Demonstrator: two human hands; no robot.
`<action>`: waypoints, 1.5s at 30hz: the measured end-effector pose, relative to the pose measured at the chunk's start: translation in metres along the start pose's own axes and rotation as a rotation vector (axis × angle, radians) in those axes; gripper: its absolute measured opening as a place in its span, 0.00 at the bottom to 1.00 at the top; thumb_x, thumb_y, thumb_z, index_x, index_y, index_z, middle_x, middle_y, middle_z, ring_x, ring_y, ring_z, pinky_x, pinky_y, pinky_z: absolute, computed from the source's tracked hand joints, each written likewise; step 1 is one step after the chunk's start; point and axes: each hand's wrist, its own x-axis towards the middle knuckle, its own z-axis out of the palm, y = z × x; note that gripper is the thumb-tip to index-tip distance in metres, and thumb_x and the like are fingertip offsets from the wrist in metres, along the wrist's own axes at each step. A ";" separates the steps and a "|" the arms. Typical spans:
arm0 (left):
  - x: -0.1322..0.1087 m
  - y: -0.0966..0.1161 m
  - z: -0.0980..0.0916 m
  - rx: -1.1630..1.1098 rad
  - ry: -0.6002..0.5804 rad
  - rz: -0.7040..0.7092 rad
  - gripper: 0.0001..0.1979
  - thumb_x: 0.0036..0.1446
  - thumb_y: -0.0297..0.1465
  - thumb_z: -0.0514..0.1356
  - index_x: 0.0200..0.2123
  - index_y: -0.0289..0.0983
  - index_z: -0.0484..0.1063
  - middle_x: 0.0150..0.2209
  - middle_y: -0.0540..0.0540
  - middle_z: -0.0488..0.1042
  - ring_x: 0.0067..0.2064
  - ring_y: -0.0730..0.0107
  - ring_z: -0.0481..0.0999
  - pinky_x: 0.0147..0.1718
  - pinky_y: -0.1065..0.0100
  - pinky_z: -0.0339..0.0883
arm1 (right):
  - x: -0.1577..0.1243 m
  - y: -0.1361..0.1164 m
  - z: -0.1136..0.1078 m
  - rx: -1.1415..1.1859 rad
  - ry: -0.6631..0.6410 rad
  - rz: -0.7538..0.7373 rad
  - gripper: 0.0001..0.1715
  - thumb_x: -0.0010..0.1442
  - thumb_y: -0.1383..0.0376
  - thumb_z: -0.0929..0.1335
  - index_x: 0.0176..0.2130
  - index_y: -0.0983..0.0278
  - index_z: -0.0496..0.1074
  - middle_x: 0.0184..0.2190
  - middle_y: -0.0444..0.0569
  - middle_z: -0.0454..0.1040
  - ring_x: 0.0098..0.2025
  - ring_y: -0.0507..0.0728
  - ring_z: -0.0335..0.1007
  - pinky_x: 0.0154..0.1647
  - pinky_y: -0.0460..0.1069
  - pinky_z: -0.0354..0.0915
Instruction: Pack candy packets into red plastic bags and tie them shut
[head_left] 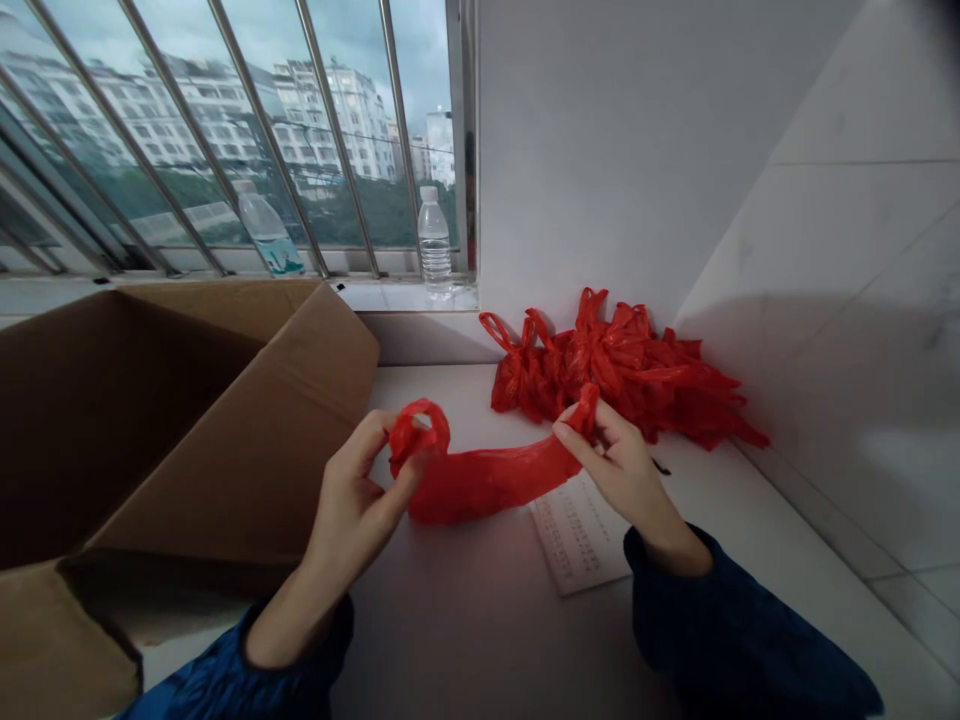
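Note:
A red plastic bag (495,484) is stretched sideways between my two hands above the white table. My left hand (367,500) holds its left end, where the plastic forms a loop near the fingers. At the other end, my right hand (611,455) pinches the gathered plastic between thumb and fingers. Behind my right hand lies a pile of red plastic bags (600,360), several with looped handles standing up. A white sheet with printed rows (577,535) lies below the stretched bag, partly covered by it and by my right hand.
An open cardboard box (247,450) takes up the left side. Two clear bottles (434,240) (270,235) stand by the barred window. A grey wall (600,150) rises behind the pile, and a tiled wall (847,300) bounds the right. The table (465,620) extends below my hands.

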 end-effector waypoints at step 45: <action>-0.002 0.033 -0.050 0.004 -0.830 0.013 0.12 0.48 0.16 0.50 0.28 0.39 0.62 0.29 0.51 0.70 0.32 0.68 0.70 0.31 0.69 0.62 | -0.042 -0.014 0.015 -0.806 -0.665 -0.038 0.26 0.49 0.66 0.74 0.48 0.63 0.68 0.44 0.53 0.76 0.42 0.64 0.74 0.34 0.53 0.65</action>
